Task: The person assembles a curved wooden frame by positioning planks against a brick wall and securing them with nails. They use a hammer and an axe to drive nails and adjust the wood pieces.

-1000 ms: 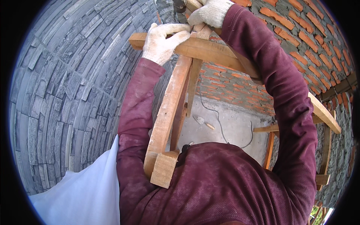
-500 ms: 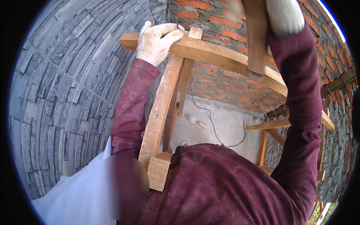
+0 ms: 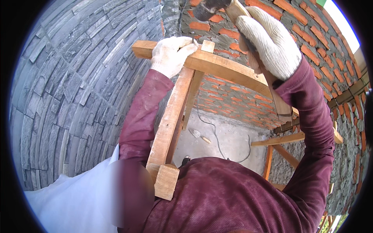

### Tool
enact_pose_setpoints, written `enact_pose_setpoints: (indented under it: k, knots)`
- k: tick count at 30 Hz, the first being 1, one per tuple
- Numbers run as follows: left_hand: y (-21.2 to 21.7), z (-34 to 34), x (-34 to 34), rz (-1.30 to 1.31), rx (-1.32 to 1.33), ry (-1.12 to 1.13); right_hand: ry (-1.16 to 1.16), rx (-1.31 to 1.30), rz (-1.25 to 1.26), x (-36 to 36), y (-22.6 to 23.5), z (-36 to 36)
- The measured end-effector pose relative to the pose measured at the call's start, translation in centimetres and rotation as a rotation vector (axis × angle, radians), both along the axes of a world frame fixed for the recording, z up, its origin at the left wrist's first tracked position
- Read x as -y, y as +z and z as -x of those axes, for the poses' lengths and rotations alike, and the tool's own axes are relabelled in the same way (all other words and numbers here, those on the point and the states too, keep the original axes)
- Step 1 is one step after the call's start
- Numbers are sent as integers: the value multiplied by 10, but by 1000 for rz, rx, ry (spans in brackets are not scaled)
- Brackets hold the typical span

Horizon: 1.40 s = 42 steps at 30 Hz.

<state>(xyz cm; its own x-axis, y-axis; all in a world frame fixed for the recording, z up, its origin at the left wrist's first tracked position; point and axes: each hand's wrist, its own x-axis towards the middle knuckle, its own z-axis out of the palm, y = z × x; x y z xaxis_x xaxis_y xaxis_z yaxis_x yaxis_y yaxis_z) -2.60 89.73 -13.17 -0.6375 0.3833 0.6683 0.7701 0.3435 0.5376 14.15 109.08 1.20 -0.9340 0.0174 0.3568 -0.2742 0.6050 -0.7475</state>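
Note:
My left hand [image 3: 170,56], in a white knit glove, rests on a wooden crossbeam [image 3: 229,66] near its left end. Thumb and forefinger pinch a thin nail [image 3: 193,36] that stands upright over the beam. My right hand [image 3: 274,44], gloved likewise, grips the wooden handle of a hammer [image 3: 211,7]. The hammer's dark head is up and to the right of the nail, apart from it. Below the crossbeam, an upright wooden post [image 3: 169,120] runs down toward my body, ending by a squared timber end [image 3: 167,181].
Grey stacked-stone cladding [image 3: 66,89] covers the wall at left. Rough brick and mortar [image 3: 299,23] stand ahead and right. On the concrete floor [image 3: 233,124] lie a trowel [image 3: 198,134] and a dark cable [image 3: 217,134]. More timber framing [image 3: 278,139] stands at right.
My right hand has come down and leftward, bringing the hammer's head into view near the nail. My left hand keeps pinching the nail on the beam. The whole view has shifted slightly.

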Motion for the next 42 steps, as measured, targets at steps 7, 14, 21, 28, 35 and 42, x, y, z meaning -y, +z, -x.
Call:
enact_pose_setpoints:
  k: [7, 14, 21, 28, 35, 42]
  knots:
    - [3, -5, 0, 36, 19, -15, 15, -59, -429, -2, -6, 31]
    - [8, -6, 2, 41, 52, -61, 15, -110, -192, -1, 16, 21]
    - [2, -5, 1, -10, -30, -44, 95, -270, -378, 24, 33, 22]
    - [6, -1, 0, 36, -100, -57, -47, 7, -498, 9, 40, 14]
    - [-4, 6, 4, 22, -167, -57, 111, -423, -203, 2, 15, 26]
    - [-1, 7, 3, 25, -318, -46, 77, 140, -174, -18, 3, 40]
